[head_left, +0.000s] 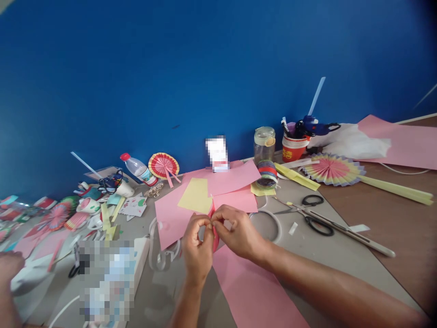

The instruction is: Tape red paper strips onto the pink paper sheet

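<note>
Above the middle of the table, my left hand [198, 246] and my right hand [239, 231] meet fingertip to fingertip. Both pinch a narrow folded strip of pink paper [215, 240], largely covered by my fingers. Beneath and behind them lie pink paper sheets [167, 216], with a yellow sheet [195, 195] on top. Another pink sheet [252, 284] stretches toward me under my right forearm. A white tape ring [278, 228] rests by my right wrist.
Right of my hands are scissors [319, 224], a utility knife [358, 237] and a pleated paper fan [332, 169]. Against the blue wall stand a glass jar [264, 143], a red cup [294, 149] and a plastic bottle [139, 171]. Another person's hand [12, 266] shows at far left.
</note>
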Available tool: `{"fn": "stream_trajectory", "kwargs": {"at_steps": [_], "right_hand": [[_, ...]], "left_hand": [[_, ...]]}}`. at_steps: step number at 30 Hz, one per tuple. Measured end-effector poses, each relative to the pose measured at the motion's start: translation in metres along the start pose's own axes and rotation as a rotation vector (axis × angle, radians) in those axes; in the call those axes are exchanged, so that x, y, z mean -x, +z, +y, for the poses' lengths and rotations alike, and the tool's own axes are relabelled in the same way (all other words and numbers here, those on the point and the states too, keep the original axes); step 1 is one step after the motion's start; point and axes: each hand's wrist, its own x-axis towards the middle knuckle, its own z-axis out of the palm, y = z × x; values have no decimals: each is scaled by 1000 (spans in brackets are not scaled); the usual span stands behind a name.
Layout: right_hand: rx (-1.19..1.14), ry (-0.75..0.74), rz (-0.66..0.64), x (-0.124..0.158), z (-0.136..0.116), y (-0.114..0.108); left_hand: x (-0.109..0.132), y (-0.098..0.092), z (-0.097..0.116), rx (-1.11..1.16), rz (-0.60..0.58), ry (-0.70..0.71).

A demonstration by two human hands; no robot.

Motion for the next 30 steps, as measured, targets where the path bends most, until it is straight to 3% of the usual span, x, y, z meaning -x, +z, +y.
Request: {"fn": "stream_trajectory", "kwargs": {"at_steps": [7, 10, 16, 25, 30], "right_hand": [[137, -220, 64, 3, 7, 3], [151, -172, 62, 2, 7, 4], [13, 83, -20, 0, 1, 1], [125, -122, -48, 0, 5, -2], [118, -63, -19, 0, 3, -1]], "left_hand": [[1, 0, 3, -37, 0, 34], [1, 1, 3, -14, -13, 13], [0, 1, 3, 61, -21, -51], [2, 1, 4, 7, 10, -26], [2, 1, 5, 45, -12, -39]]}}
